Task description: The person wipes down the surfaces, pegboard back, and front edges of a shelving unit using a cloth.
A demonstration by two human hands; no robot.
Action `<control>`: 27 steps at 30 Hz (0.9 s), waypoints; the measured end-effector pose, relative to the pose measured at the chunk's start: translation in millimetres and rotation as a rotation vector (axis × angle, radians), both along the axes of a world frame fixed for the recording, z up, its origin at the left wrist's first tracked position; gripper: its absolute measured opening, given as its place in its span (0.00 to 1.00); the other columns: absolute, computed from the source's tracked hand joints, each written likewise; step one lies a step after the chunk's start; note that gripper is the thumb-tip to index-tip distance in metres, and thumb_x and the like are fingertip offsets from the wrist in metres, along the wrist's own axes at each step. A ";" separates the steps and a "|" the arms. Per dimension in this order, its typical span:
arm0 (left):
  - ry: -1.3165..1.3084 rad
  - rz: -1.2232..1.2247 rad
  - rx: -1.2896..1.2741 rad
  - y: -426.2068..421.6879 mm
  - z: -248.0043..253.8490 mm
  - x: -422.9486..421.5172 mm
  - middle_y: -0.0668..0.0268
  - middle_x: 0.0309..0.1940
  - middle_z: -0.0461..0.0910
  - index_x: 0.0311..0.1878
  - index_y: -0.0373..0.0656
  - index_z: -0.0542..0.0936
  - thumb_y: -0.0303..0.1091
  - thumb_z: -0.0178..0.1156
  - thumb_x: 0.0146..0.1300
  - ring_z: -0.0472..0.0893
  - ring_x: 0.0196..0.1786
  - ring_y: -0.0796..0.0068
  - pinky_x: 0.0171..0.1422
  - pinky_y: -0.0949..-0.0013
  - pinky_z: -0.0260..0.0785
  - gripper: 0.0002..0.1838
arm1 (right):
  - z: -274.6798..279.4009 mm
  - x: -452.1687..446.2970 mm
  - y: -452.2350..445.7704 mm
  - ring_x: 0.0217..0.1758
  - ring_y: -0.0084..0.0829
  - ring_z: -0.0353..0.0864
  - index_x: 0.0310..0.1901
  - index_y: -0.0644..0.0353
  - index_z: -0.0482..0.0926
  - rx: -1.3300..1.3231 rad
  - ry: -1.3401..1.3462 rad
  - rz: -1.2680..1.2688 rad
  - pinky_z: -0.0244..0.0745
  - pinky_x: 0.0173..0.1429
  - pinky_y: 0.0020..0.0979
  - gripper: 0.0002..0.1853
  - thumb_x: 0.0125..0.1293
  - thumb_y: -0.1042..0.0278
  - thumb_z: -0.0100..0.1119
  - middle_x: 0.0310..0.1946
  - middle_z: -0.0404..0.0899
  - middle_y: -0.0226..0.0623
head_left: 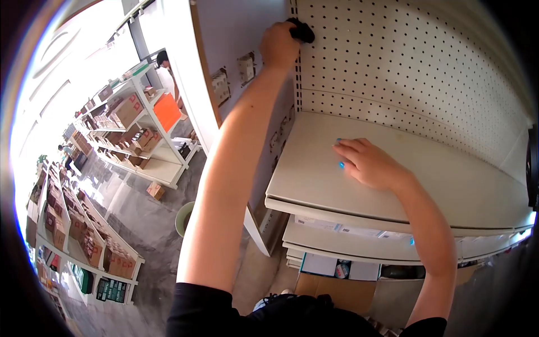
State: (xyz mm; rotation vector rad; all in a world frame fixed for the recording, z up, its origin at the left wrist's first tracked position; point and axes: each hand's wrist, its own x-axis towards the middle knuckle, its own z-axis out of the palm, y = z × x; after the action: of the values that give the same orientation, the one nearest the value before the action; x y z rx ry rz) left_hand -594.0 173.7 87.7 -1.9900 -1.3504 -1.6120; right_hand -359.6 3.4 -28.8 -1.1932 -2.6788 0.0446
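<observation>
My left hand [279,46] reaches up to the back corner of the shelf unit, its fingers closed around a crumpled black cloth [301,30]. The cloth touches the slotted upright where the perforated back panel [382,62] meets the side panel [236,33]. Lower down, my right hand [368,164] rests on the cream shelf board [314,168], palm down with its fingers stretched out and nothing held. Blue shows on its nails.
Under the board, lower shelves [348,242] hold flat white boxes, and an open carton [337,291] stands below. To the left are stocked racks [160,168], a greenish bucket [184,219] and a small box [155,191] on the floor. A person [163,60] stands behind the rack.
</observation>
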 end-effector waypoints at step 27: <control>0.008 0.158 0.119 -20.1 -79.4 16.7 0.61 0.45 0.80 0.47 0.42 0.80 0.27 0.64 0.51 0.77 0.50 0.56 0.49 0.57 0.73 0.17 | 1.5 6.6 4.7 0.67 0.43 0.62 0.64 0.52 0.66 -0.027 -0.002 0.040 0.60 0.70 0.40 0.23 0.68 0.58 0.47 0.67 0.64 0.36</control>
State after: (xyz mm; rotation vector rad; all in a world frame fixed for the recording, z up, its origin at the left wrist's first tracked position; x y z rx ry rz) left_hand -577.2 153.6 8.3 -1.7732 -1.3392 -1.5720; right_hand -353.0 8.1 -27.3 -1.1479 -2.7119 0.0853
